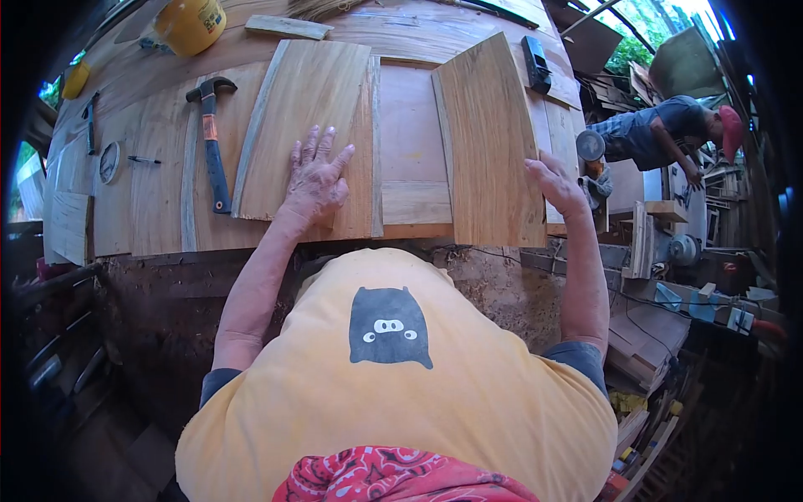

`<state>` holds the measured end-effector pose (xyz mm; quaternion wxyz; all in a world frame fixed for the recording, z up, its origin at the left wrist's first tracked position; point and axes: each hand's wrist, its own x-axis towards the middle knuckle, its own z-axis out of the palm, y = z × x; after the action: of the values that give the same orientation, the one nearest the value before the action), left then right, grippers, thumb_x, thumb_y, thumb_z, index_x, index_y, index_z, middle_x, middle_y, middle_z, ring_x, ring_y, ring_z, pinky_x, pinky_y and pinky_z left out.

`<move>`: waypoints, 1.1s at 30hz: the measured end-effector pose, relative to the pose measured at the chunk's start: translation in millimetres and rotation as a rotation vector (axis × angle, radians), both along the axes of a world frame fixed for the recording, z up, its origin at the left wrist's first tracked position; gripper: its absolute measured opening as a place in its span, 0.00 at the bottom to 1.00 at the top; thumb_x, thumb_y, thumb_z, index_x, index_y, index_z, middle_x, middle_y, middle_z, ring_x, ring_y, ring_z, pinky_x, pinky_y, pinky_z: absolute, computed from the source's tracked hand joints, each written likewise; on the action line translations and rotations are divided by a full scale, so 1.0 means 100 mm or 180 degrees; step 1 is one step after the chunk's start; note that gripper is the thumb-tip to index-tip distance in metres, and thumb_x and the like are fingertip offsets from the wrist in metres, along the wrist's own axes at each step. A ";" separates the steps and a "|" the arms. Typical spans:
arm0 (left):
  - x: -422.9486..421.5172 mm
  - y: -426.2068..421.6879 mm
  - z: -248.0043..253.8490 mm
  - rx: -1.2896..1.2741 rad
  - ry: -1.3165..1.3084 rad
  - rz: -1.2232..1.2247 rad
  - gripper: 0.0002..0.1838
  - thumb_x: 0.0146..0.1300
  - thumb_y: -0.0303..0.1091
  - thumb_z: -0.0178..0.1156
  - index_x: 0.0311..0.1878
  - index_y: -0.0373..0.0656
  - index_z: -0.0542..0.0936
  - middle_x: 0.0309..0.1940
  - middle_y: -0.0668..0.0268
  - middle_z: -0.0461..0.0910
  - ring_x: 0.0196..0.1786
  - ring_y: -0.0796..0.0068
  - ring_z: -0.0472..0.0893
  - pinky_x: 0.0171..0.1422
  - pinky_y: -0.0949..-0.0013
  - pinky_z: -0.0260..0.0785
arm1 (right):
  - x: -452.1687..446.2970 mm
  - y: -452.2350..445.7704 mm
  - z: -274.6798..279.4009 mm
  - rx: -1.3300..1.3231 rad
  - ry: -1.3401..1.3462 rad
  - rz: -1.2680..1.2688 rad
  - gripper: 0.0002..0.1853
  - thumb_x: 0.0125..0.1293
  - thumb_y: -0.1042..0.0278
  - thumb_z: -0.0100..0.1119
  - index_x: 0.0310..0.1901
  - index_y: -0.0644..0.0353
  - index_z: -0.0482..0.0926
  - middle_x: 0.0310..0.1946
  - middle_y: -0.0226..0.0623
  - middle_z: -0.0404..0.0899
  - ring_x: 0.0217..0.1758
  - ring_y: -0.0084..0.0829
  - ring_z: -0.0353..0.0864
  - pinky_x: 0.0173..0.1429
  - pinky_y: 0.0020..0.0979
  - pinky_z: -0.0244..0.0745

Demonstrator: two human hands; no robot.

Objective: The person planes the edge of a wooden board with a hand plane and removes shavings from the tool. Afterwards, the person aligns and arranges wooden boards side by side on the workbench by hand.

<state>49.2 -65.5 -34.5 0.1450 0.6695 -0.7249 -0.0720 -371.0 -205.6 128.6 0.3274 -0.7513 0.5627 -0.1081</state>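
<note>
My left hand point(320, 174) lies with its fingers spread on a wide wooden board point(314, 100), which rests on the worktable. To the right, my right hand point(559, 186) is at the right edge of a second wooden board point(489, 142), gripping it there; some of its fingers are hidden. This second board sits at an angle, and its left edge shows its thickness. Between the two boards a paler panel point(408, 125) is visible. A claw hammer point(213, 146) with a dark blue and orange handle lies left of my left hand.
On the worktable point(401, 29) are a yellow bucket point(191, 27), a roll of tape point(109, 162), a pen point(145, 160), a short wood strip point(288, 28) and a black hand plane point(536, 64). Another person point(669, 130) bends over at the right, near stacked wood and tools.
</note>
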 end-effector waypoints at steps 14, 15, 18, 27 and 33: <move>-1.09 -0.96 1.51 -0.1235 -0.0227 -0.2166 0.30 0.59 0.50 0.76 0.62 0.49 0.80 0.63 0.58 0.78 0.75 0.55 0.71 0.82 0.42 0.57 | 0.66 1.10 0.40 -0.0725 0.1298 0.1063 0.13 0.73 0.60 0.57 0.42 0.64 0.73 0.40 0.54 0.78 0.45 0.58 0.82 0.51 0.53 0.76; -1.11 -0.97 1.59 -0.0846 -0.0240 -0.2362 0.26 0.59 0.51 0.75 0.56 0.48 0.82 0.55 0.60 0.82 0.69 0.57 0.76 0.79 0.43 0.61 | 0.59 1.12 0.43 -0.0758 0.1263 0.1087 0.13 0.72 0.61 0.58 0.41 0.64 0.73 0.39 0.54 0.78 0.45 0.57 0.82 0.50 0.52 0.76; -1.24 -0.98 1.50 -0.1031 0.0136 -0.2428 0.19 0.59 0.51 0.75 0.40 0.48 0.83 0.32 0.68 0.84 0.46 0.61 0.87 0.61 0.51 0.75 | 0.45 1.16 0.80 -0.0591 0.1414 0.0670 0.13 0.70 0.63 0.65 0.40 0.63 0.73 0.39 0.48 0.78 0.41 0.52 0.82 0.47 0.48 0.76; -1.31 -0.90 1.93 -0.1085 0.2180 -0.0987 0.20 0.62 0.51 0.75 0.38 0.43 0.83 0.29 0.58 0.85 0.31 0.58 0.85 0.38 0.56 0.77 | -0.63 1.06 1.06 -0.3873 -0.0089 -0.3196 0.32 0.76 0.45 0.63 0.54 0.75 0.78 0.43 0.42 0.79 0.43 0.33 0.78 0.48 0.40 0.75; -1.57 -0.81 1.26 0.0488 0.4799 -0.0050 0.24 0.72 0.51 0.63 0.46 0.34 0.87 0.33 0.54 0.87 0.38 0.70 0.84 0.48 0.60 0.76 | 0.29 0.79 -0.27 -0.1735 -0.1594 -0.2751 0.34 0.77 0.34 0.57 0.57 0.66 0.77 0.54 0.42 0.80 0.58 0.31 0.76 0.66 0.38 0.69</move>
<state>-107.7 -146.6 91.9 0.5540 0.4420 -0.4272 -0.5615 -342.4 -126.3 101.2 0.1711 -0.4615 0.6760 -0.5484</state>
